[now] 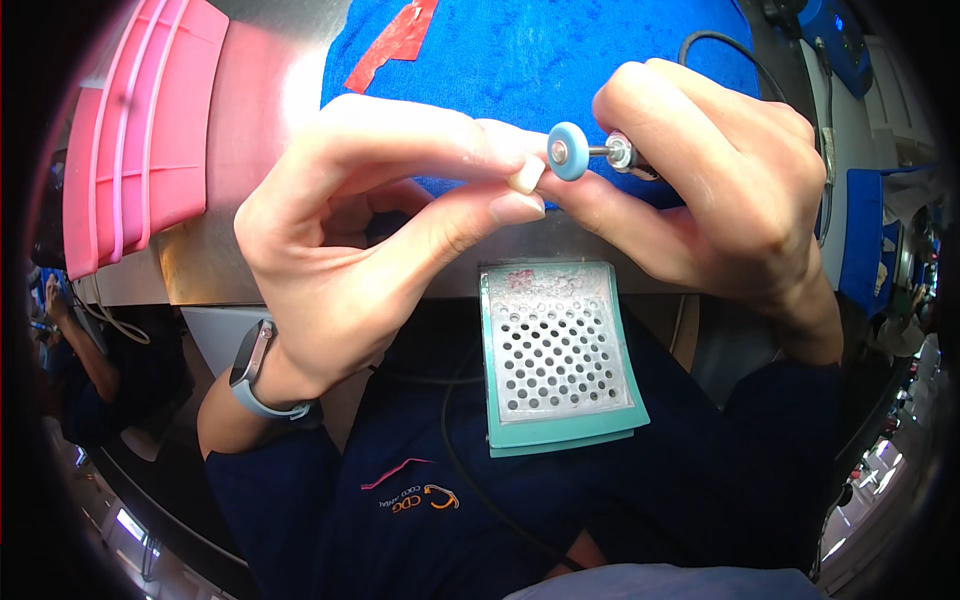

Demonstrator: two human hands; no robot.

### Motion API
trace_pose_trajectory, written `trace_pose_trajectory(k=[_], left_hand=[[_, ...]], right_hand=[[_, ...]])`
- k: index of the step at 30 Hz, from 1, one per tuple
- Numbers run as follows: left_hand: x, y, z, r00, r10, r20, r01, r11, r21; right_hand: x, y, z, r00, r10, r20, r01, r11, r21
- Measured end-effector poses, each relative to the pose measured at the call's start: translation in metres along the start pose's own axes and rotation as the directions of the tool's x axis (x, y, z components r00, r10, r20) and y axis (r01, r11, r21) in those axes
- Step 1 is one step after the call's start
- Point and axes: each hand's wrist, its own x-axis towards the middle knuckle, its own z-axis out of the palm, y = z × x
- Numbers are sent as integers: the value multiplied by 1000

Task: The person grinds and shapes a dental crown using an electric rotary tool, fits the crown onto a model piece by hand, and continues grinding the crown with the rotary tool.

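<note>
Between thumb and fingertips of my left hand is a small off-white dental crown, shaped like a tooth. My right hand wraps round a rotary handpiece, most of its body hidden in the fingers. On the handpiece's thin shank sits a light blue polishing wheel, just right of the crown. Whether wheel and crown touch, I cannot tell. The fingertips of both hands come close together below the wheel. Under them lies a blue cloth on the metal bench.
A teal-framed perforated suction grille juts from the bench's near edge, below my hands. Pink ribbed trays stand at the left. A red strip lies on the cloth. A dark cable curves behind my right hand. Another person is at far left.
</note>
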Motion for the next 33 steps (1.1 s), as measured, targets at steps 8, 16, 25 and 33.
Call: trace_pose_trajectory(k=[8,16,25,33], left_hand=[[0,-1,-1,999,21,32,-22,1000,13],[-1,-3,-3,998,3,59,0,999,-43],[-3,-3,-4,998,-28,53,35,991,-133],[-3,-4,-3,998,-43,35,48,987,-151]], right_hand=[[0,-3,-1,1000,17,23,-17,1000,-5],[-12,-3,1,994,87,73,-87,996,5],[-12,-3,3,994,99,52,-100,995,12],[-13,-4,3,992,110,64,-113,993,36]])
